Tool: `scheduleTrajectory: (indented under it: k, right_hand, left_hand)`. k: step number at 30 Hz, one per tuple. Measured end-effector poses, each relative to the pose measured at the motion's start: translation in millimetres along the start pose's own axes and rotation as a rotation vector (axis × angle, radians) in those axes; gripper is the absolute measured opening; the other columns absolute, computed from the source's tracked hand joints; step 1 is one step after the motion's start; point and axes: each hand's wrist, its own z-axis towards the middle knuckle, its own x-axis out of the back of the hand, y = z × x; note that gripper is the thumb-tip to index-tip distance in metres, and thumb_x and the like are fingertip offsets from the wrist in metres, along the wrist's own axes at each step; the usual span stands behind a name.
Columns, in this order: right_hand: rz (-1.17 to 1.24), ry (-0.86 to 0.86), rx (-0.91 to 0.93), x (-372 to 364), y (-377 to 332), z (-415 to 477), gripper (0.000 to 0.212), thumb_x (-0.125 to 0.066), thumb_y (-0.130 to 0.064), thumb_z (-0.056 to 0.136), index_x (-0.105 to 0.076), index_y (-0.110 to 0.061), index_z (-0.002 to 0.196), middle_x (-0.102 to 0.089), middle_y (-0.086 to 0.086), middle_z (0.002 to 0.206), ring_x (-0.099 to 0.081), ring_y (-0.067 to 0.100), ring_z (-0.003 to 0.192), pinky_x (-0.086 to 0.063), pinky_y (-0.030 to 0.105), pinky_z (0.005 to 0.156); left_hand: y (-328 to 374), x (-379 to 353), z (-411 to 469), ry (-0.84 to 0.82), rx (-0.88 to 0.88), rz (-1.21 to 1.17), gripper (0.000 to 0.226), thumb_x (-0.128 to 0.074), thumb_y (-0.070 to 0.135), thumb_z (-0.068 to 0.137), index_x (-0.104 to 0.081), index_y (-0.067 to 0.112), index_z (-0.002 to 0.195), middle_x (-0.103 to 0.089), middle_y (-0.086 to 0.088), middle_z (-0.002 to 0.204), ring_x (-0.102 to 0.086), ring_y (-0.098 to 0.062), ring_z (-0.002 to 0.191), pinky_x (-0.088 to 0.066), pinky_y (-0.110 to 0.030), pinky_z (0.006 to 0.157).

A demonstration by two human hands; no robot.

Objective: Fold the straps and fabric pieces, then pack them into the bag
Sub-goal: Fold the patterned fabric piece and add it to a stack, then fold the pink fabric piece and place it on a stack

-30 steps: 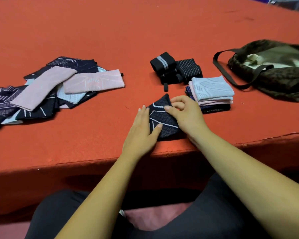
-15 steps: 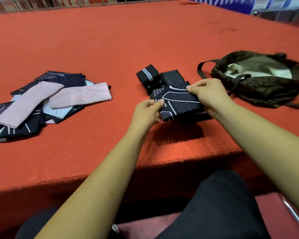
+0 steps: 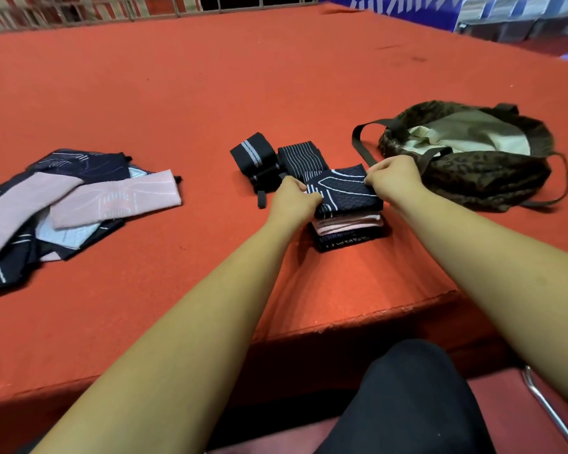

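Note:
A folded dark fabric piece [image 3: 343, 191] with white lines lies on top of a stack of folded pieces [image 3: 348, 227] in pink and dark colours. My left hand [image 3: 292, 199] pinches its left edge and my right hand [image 3: 392, 180] pinches its right edge. Behind the stack sit two rolled black straps [image 3: 276, 158] with pale stripes. An open dark patterned bag [image 3: 466, 155] with a pale lining lies to the right. A loose pile of unfolded pink and dark pieces [image 3: 69, 201] lies at the left.
Everything rests on a red felt-covered table [image 3: 276, 77] whose front edge runs just before my knees. A metal chair leg [image 3: 551, 411] shows at the lower right. Railings and blue boards stand beyond the far edge.
Both hands lifted the folded dark piece from the table's front and carried it right onto the stack, where it now lies. The view has tilted up.

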Motion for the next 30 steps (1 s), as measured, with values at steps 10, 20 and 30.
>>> scheduleTrajectory:
  k: [10, 20, 30]
  right_hand:
    - [-0.187, 0.015, 0.191, 10, -15, -19, 0.021, -0.054, -0.004, 0.079, -0.075, -0.007, 0.079, -0.073, 0.009, 0.089, -0.065, 0.025, 0.093, -0.047, 0.028, 0.078]
    - [-0.061, -0.363, 0.326, -91, -113, -117, 0.011, -0.052, -0.008, 0.065, -0.054, -0.011, 0.054, -0.048, 0.01, 0.056, -0.05, 0.027, 0.056, -0.05, 0.036, 0.058]
    - [-0.326, -0.515, 0.571, -236, -162, -173, 0.013, -0.068, -0.012, 0.074, -0.056, -0.007, 0.075, -0.054, 0.012, 0.073, -0.056, 0.029, 0.073, -0.037, 0.029, 0.061]
  left_hand:
    - [-15, 20, -14, -0.071, -0.051, 0.08, 0.017, -0.064, 0.02, 0.089, -0.05, 0.015, 0.082, -0.063, -0.004, 0.072, -0.062, -0.021, 0.061, -0.058, -0.033, 0.057]
    - [-80, 218, -41, 0.186, 0.119, 0.072, 0.009, -0.056, 0.009, 0.089, -0.06, 0.013, 0.083, -0.065, -0.006, 0.086, -0.06, -0.015, 0.062, -0.049, -0.026, 0.061]
    - [-180, 350, -80, 0.446, 0.01, 0.677, 0.027, -0.063, 0.014, 0.079, -0.064, 0.011, 0.106, -0.056, -0.014, 0.111, -0.053, -0.031, 0.108, -0.043, -0.039, 0.096]
